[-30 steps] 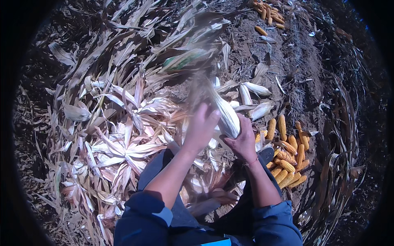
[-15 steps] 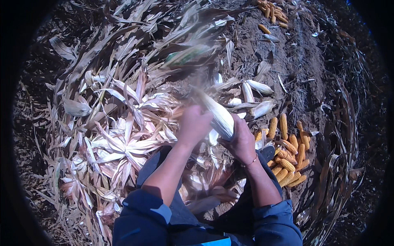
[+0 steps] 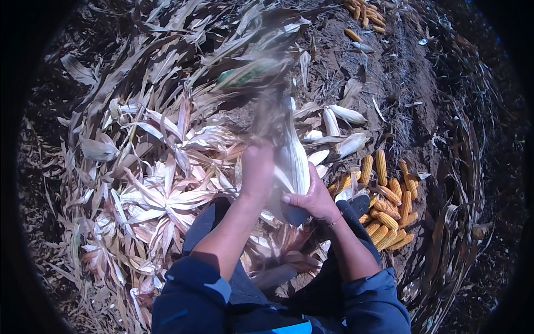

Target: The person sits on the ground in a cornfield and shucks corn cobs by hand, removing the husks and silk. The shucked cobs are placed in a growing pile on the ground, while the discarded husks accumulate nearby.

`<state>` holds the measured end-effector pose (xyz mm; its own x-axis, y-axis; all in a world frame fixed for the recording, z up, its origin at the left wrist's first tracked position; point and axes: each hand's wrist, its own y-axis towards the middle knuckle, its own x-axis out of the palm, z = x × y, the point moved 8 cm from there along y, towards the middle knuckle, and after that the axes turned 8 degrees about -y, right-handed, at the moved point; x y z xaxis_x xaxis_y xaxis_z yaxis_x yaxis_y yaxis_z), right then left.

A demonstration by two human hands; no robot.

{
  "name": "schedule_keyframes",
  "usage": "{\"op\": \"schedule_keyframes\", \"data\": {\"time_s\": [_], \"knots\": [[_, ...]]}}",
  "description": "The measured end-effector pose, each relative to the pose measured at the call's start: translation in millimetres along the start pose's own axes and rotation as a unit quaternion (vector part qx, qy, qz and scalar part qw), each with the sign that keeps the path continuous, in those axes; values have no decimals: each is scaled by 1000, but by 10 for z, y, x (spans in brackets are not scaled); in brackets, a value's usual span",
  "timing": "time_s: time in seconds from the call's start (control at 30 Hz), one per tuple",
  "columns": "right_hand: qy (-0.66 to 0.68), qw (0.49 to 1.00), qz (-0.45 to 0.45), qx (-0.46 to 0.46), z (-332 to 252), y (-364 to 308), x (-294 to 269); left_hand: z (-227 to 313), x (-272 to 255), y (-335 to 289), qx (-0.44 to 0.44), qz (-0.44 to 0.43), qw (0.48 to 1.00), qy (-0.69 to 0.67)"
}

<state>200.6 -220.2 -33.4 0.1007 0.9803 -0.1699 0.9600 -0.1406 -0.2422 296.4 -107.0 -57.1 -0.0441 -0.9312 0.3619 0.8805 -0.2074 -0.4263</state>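
An ear of corn in its pale husk (image 3: 297, 153) stands nearly upright between my hands, over my spread knees. My right hand (image 3: 315, 197) is closed around its lower end, the thumb lying across the front. At the ear's left side, my left hand (image 3: 258, 170) is blurred by motion, closed like a fist on the loose husk; its fingertips are hidden. A smeared strip of dry husk rises above this hand. Below the ear, a dark patch at its base is partly covered by the right hand.
Husked yellow cobs (image 3: 388, 214) lie piled beside my right knee, with another cob pile (image 3: 364, 12) far ahead. Several unhusked ears (image 3: 350, 145) rest ahead on the right. Opened dry husks (image 3: 167, 197) cover the ground at left, and dry stalks (image 3: 222, 72) lie beyond.
The ear has turned from a slant to nearly upright. My right hand has moved slightly down and left, its thumb now in front. My left hand has shifted slightly left, with husk strips spreading.
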Motion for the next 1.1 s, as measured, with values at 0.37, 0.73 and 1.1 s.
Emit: {"op": "schedule_keyframes", "data": {"time_s": [0.37,0.73,1.1], "knots": [[417,869,264,41,585,118,-690,246,517,-386,37,-184,982,-13],[399,866,299,-40,331,60,-1137,117,466,-567,206,-241,770,554],[293,929,226,-20,82,152,-910,-141,619,-627,-24,-266,778,569]]}}
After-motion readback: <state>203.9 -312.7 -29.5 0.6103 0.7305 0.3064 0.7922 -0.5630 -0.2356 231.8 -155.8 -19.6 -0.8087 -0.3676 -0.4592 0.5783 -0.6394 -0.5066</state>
